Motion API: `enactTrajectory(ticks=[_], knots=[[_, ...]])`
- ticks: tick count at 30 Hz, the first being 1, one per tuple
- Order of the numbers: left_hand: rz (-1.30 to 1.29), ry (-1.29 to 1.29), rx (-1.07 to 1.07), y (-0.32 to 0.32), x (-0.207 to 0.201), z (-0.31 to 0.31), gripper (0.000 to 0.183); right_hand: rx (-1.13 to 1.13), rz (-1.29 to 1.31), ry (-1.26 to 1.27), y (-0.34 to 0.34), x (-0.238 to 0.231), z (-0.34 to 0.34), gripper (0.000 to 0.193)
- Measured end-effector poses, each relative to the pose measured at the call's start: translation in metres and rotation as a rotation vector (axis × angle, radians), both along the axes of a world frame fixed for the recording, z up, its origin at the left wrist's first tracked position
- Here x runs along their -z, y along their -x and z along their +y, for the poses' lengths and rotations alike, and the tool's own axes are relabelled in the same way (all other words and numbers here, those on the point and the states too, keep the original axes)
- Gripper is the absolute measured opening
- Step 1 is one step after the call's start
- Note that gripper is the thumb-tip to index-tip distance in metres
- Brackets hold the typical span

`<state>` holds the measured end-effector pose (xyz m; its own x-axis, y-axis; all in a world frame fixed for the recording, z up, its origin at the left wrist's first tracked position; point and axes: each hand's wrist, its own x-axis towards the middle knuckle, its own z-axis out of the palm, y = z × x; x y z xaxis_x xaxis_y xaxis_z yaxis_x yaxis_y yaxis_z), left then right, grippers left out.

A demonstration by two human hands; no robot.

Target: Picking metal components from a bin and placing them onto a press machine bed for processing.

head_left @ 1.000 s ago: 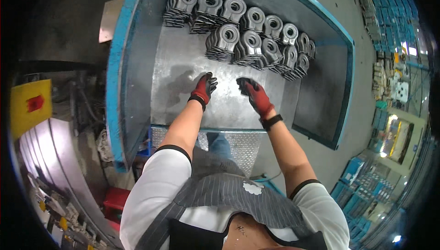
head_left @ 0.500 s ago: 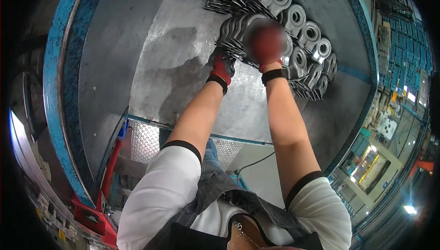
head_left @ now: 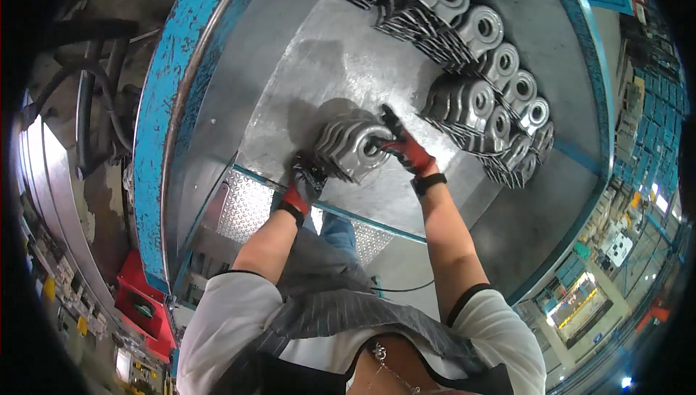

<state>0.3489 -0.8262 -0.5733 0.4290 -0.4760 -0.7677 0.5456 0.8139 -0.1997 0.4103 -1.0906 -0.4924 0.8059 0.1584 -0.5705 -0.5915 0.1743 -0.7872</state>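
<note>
Item: bundle of cast metal brackets (head_left: 349, 147), grey, each with a round eye at one end, nested side by side; about five or six in the bundle (edges overlap, so the count is approximate). The bundle is lying near the front edge of the steel bin floor (head_left: 326, 69), just behind the checker-plate step (head_left: 246, 206).

Hands: two, both in red-and-black gloves. The left hand (head_left: 303, 181) is clamping the near end of the bundle, fingers curled tight around it. The right hand (head_left: 403, 147) is pressing the eye end, fingers closed on the outermost bracket, one fingertip seeming to hook into the eye.

Step in hand, as judged: the bundle is being gripped as one block between the two palms, near the bin's open front. The next move is calling for even squeeze from both sides, since loose castings can fan out and slip.

Remaining stock: brackets in rows (head_left: 471, 90) along the far right of the floor, roughly twelve eyes showing, in three or so groups; more are hiding behind.

Container: one blue-walled bin (head_left: 163, 119).
</note>
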Motion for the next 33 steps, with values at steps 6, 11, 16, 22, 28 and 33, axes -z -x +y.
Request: enactTrajectory(ticks=[6,11,16,22,28,33], knots=[[-0.065,-0.098,0.026,0.007,0.006,0.011,0.049,-0.079,0.165,-0.265,-0.003,0.017,0.039,0.047],[-0.228,-0.115,0.160,0.003,-0.015,0.007,0.048,0.270,0.473,-0.353,0.052,0.048,-0.003,0.036],[-0.245,-0.181,0.343,-0.003,-0.121,0.024,0.048,0.175,0.292,-0.324,0.079,-0.038,0.023,0.049],[-0.648,-0.535,0.592,0.008,-0.285,0.067,0.047,0.261,0.035,-0.325,0.118,-0.211,0.091,0.056],[-0.822,-0.424,0.144,0.094,-0.321,0.115,0.050,0.142,-0.202,-0.149,0.154,-0.257,0.128,0.051],[-0.562,-0.455,0.101,0.145,-0.335,0.159,0.050,-0.341,-0.967,0.276,0.149,-0.298,0.169,0.073]])
